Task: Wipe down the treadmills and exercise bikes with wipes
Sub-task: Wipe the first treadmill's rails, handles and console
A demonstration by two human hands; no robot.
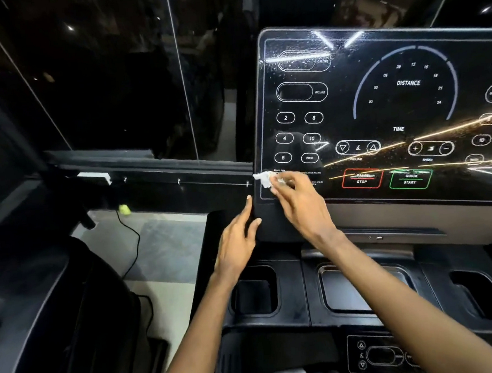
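Observation:
A treadmill's glossy black console panel (380, 111) fills the right half of the head view, printed with number buttons, a distance dial and red stop and green start boxes. My right hand (299, 202) pinches a small crumpled white wipe (263, 179) against the panel's lower left corner. My left hand (238, 240) lies with straight fingers along the console's left edge, just below that corner. Wet streaks and droplets show near the panel's top left.
Below the panel sit two cup holders (254, 294) (480, 294) and a centre tray (364, 286). A second treadmill (57, 304) stands at the left, with a black cable (134, 245) on the pale floor between. Dark glass walls stand behind.

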